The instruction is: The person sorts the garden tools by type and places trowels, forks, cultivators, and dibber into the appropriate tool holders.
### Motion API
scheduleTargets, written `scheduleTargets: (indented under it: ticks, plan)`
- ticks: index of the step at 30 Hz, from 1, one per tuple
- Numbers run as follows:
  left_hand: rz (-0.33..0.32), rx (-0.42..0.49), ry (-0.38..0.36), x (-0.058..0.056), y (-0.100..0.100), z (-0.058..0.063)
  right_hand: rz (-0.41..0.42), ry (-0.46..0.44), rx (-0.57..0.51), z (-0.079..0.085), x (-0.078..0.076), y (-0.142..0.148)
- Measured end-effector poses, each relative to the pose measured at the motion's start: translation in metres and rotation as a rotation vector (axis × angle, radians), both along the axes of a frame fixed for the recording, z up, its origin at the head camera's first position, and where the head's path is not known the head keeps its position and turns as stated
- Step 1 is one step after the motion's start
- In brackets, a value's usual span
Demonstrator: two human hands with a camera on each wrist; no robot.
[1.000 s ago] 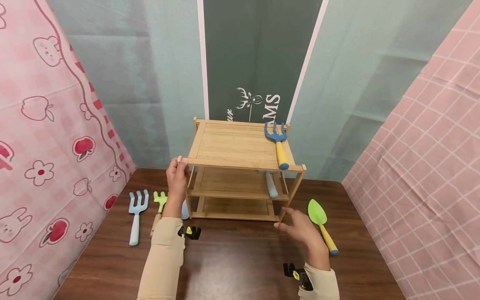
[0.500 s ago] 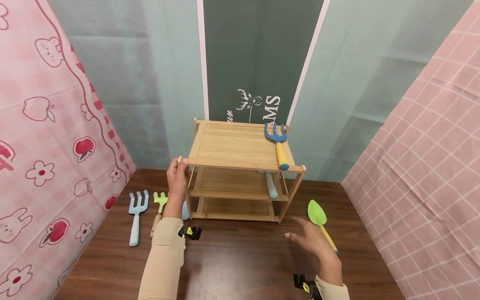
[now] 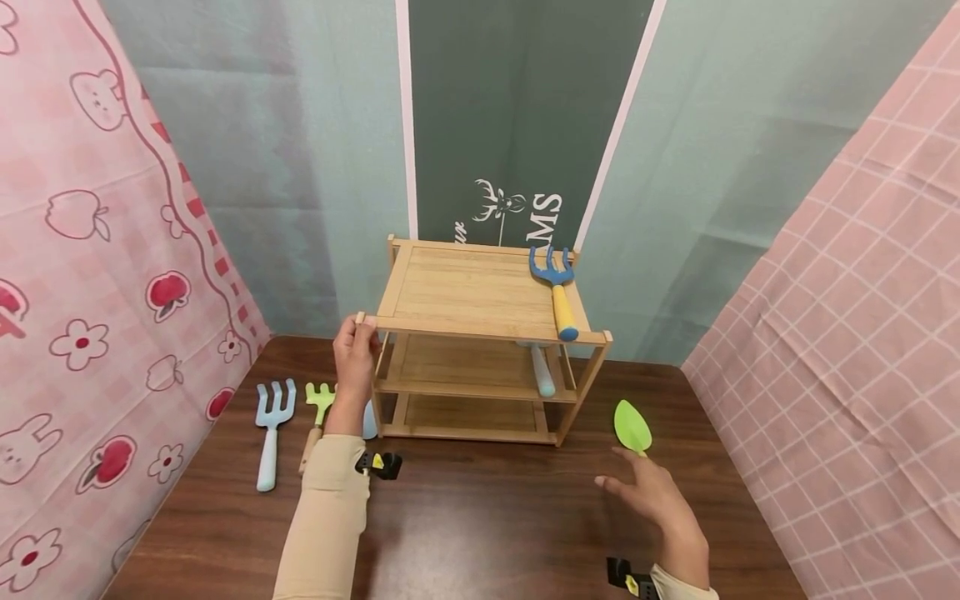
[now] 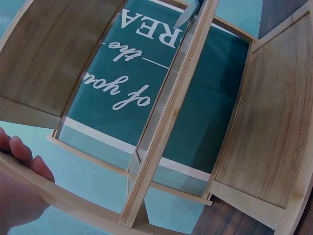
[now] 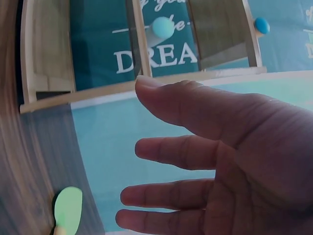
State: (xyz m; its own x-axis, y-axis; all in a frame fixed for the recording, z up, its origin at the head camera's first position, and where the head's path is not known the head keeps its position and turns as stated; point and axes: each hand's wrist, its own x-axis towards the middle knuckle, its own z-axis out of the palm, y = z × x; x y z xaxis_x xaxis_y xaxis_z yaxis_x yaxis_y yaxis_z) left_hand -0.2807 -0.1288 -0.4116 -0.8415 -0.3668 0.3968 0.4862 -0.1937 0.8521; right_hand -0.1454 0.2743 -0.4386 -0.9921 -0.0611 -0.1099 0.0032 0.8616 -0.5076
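Note:
My left hand [image 3: 354, 358] grips the front left corner post of a three-tier wooden shelf rack [image 3: 465, 287]; in the left wrist view its fingertips [image 4: 41, 168] curl over the wood. My right hand [image 3: 656, 496] hovers over the right side of the table, fingers spread and holding nothing. Under it lies a trowel with a green blade [image 3: 632, 425]; the hand hides most of its handle in the head view. On the rack's top tier, at the right, rests a blue hand rake with a yellow handle [image 3: 562, 310]. A tool with a pale blue handle [image 3: 543, 372] lies on the middle tier, its head hidden.
Left of the rack, a light blue hand fork [image 3: 267, 454] and a small green rake [image 3: 320, 400] lie on the brown table [image 3: 480, 517]. A pale blue piece [image 3: 370, 421] shows partly behind my left forearm. Printed cloths hang around the table.
My right hand has moved away from the rack's front right leg, rightward and toward me, over the trowel's handle. The left hand keeps its grip on the rack.

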Motion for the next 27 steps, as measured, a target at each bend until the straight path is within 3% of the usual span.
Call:
scheduleTargets:
  ticks: [13,27]
  plan:
    - [-0.007,0.001,0.008,0.000,-0.001,0.000,-0.052,-0.065,0.037,-0.011,0.007,0.023]
    - [-0.017,0.015,0.022,0.001,0.000,0.002,-0.112,-0.037,0.040,-0.023,0.012,0.045]
